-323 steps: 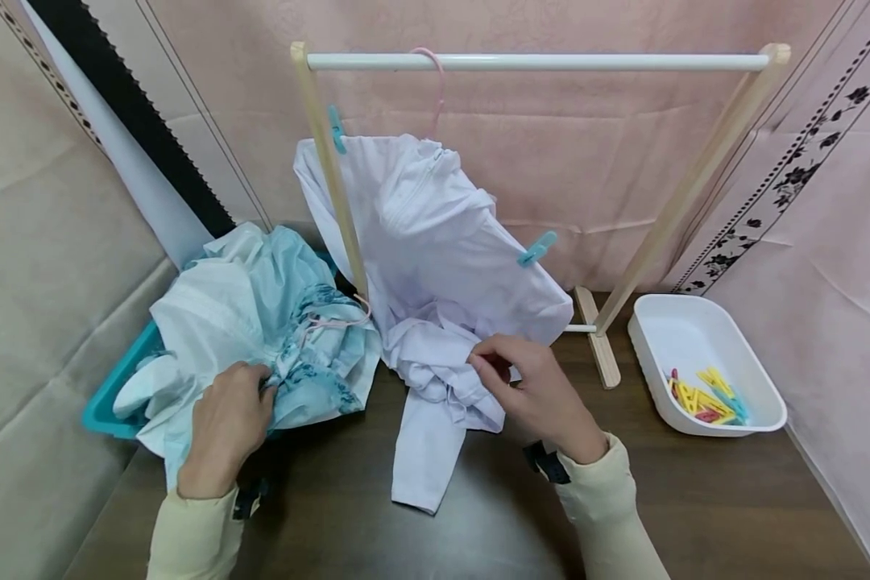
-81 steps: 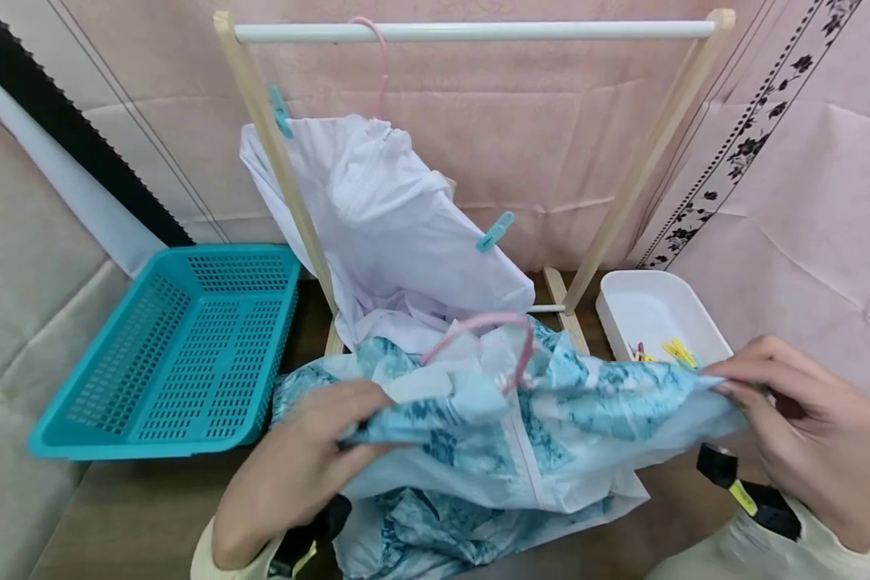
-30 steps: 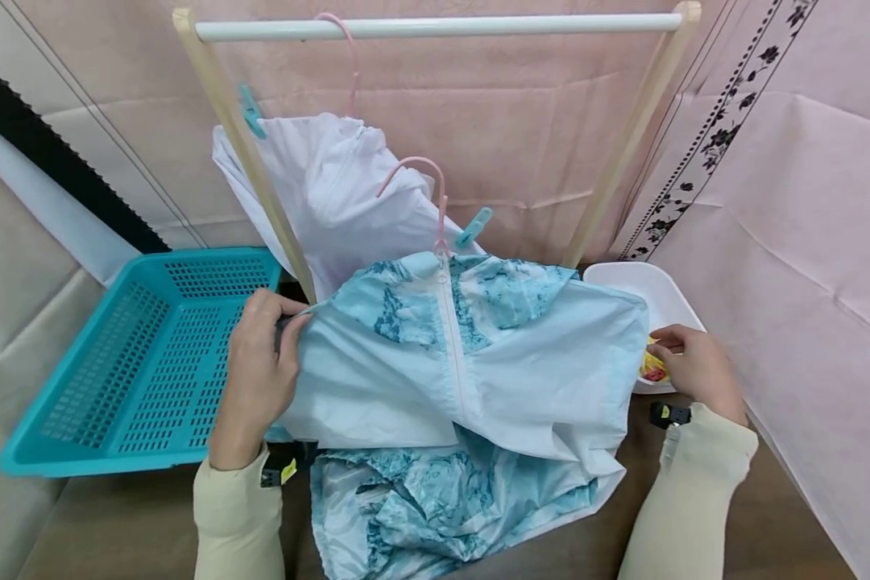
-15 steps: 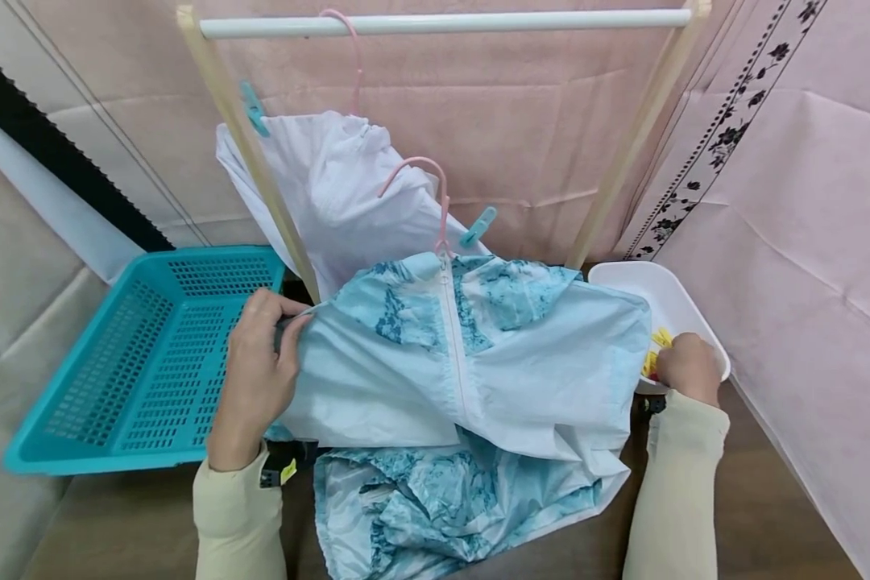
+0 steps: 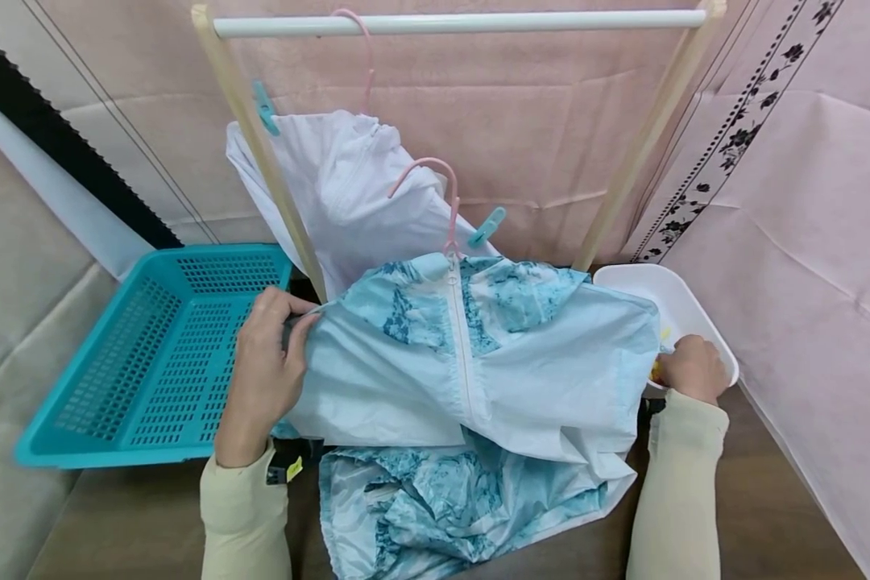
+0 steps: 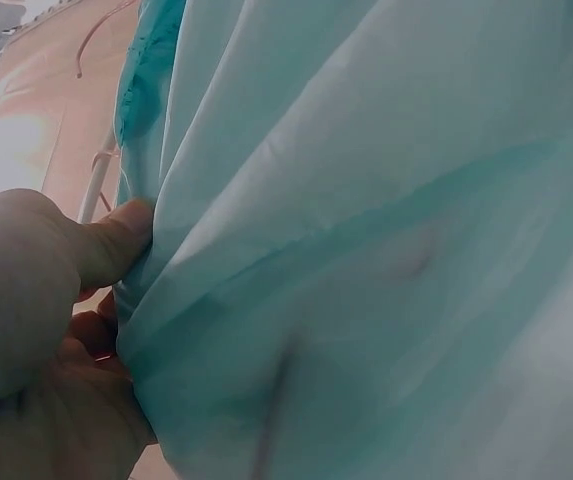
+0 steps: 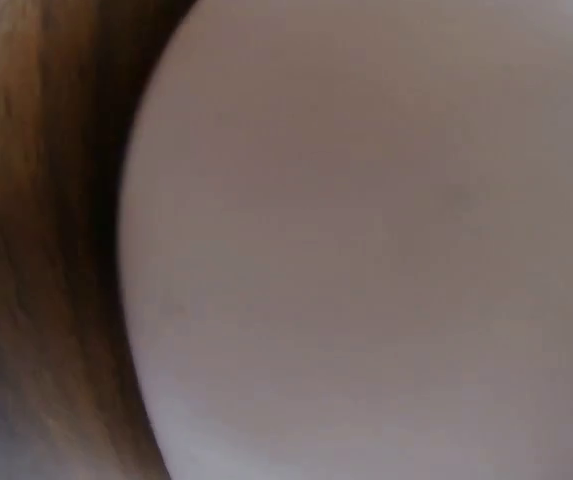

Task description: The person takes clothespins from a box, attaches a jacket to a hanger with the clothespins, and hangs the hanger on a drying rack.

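Pale-blue jacket [image 5: 529, 379] now outside basket [image 5: 109, 460]

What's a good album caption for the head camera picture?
The left hand pinches a blue jacket on a pink hanger while the right hand is at the white tub.

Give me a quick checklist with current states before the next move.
1. Left hand pinching the blue garment at its edge: ok.
2. Near pink hanger hook showing above the zip: ok.
3. That hook on the white rail: not ok, it is off it.
4. Right hand at the white tray: ok.
5. Right hand holding one of the yellow pegs: cannot tell, fingertips hidden.
6. Blue pegs on the white garment: ok.
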Tool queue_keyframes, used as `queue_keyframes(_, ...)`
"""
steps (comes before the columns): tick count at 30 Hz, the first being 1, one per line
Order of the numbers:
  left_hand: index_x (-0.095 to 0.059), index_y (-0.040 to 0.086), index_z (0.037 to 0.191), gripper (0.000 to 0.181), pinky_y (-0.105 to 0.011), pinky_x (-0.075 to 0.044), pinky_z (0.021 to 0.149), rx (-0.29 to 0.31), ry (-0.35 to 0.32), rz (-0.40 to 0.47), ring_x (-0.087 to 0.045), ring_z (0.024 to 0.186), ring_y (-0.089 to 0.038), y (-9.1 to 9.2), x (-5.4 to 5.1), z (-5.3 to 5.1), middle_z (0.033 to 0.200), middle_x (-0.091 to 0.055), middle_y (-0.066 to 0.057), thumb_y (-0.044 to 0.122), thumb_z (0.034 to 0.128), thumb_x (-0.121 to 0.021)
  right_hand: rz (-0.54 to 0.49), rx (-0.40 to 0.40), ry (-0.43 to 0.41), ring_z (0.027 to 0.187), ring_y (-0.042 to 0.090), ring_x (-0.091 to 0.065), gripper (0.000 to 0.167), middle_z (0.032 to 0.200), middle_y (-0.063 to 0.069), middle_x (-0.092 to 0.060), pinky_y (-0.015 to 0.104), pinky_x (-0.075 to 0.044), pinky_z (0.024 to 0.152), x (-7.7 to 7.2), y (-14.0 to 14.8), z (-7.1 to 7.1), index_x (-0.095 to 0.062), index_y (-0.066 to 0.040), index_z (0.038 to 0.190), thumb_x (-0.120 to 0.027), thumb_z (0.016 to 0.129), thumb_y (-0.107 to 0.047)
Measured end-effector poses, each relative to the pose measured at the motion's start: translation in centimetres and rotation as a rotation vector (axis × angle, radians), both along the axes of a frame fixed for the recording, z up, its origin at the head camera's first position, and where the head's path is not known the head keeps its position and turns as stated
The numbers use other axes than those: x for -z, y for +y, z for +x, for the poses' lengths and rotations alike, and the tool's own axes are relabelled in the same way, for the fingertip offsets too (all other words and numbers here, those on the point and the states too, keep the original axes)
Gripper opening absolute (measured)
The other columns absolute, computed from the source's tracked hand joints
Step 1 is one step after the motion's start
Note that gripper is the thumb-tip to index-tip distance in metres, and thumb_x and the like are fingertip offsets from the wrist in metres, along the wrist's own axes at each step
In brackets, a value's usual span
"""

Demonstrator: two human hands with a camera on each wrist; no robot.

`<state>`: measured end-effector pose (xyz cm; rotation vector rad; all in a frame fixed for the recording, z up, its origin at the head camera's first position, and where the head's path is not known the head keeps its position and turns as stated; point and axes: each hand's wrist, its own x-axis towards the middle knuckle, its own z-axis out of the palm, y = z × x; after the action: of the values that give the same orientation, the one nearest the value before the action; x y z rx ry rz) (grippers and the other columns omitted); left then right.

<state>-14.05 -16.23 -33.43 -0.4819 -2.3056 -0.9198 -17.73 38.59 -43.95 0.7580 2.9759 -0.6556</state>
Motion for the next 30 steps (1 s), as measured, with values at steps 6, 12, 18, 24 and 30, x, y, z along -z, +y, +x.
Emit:
queue_keyframes(6,-0.064,-0.001,0.101,0.009,-0.027,-0.040,0.074,0.003,-0.001,0.004,-0.057,0.088,-0.028,0.0,0.1,0.0,0.098,-0.059,-0.017,0.005,0.1025,-0.057,-0.032,-0.011,-0.039,0.072,0.036,-0.056,0.031,0.068,0.016,-0.062,0.047,-0.040,0.063,-0.1,0.3,0.2,-0.065,-0.005,0.065,-0.054,0.091,-0.018)
queue_keyframes(12,-0.064,-0.001,0.100,0.008,-0.031,-0.041,0.075,0.000,-0.003,0.003,-0.056,0.088,-0.029,0.0,0.0,0.0,0.097,-0.058,-0.017,0.004,0.1021,-0.058,0.008,-0.019,0.017,0.070,0.037,-0.055,0.034,0.068,0.017,-0.062,0.044,-0.040,0.055,0.0,0.2,0.1,-0.062,-0.007,0.060,-0.054,0.091,-0.016)
queue_keyframes(18,-0.064,-0.002,0.100,0.008,-0.032,-0.041,0.075,0.002,-0.002,0.001,-0.056,0.089,-0.030,0.0,-0.1,0.0,0.098,-0.058,-0.018,0.003,0.1020,-0.058,-0.012,-0.004,0.184,0.078,0.042,-0.058,0.026,0.078,0.026,-0.067,0.047,-0.043,0.060,-0.1,-0.2,0.4,-0.068,0.007,0.084,-0.064,0.094,-0.016)
queue_keyframes(24,-0.063,-0.002,0.099,0.008,-0.033,-0.042,0.076,0.002,-0.005,-0.002,-0.057,0.090,-0.030,0.0,-0.2,0.0,0.098,-0.058,-0.018,0.003,0.1021,-0.058,-0.074,-0.003,0.263,0.080,0.037,-0.061,0.029,0.090,0.029,-0.069,0.035,-0.043,0.056,-1.0,-0.5,1.0,-0.062,0.010,0.100,-0.067,0.095,-0.019)
queue_keyframes(30,-0.064,-0.002,0.100,0.009,-0.036,-0.044,0.077,0.001,-0.007,-0.004,-0.057,0.091,-0.030,0.0,-0.2,0.0,0.100,-0.059,-0.018,0.004,0.1025,-0.057,-0.140,-0.074,0.250,0.071,0.029,-0.064,0.034,0.096,0.028,-0.067,0.028,-0.047,0.052,-2.3,-0.9,1.4,-0.055,0.005,0.108,-0.057,0.101,-0.028)
